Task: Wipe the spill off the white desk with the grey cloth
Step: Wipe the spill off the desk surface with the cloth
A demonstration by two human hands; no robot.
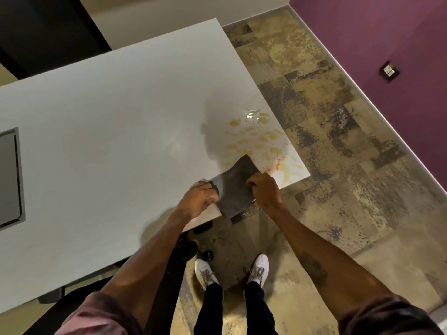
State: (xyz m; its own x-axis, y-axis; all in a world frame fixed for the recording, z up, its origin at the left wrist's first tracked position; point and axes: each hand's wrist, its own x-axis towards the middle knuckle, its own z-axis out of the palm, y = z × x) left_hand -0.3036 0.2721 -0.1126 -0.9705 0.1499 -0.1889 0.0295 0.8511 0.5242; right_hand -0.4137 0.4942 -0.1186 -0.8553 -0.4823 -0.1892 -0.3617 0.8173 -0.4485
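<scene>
1. The grey cloth (235,187) lies at the near edge of the white bench (108,141), stretched between both hands, with its lower part hanging past the edge.
2. The left hand (198,201) pinches the cloth's left corner, fingers closed on the fabric; the right hand (264,189) clamps the right edge in a closed grip. Holding both sides probably keeps the cloth spread flat, so a wide face meets the surface.
3. The spill (256,139), yellowish streaks with a wetter glossy patch at its far end, sits just beyond the grip, toward the bench's far-right corner. The cloth's far tip touches the nearest streaks.
4. A reddish smear seems to lie just right of the cloth's tip, though glare makes it hard to judge.
5. Most of the spill looks unwiped, so the job appears to be at an early stage.
6. Standing at the corner keeps the whole spill within a push outward from the grip.
</scene>
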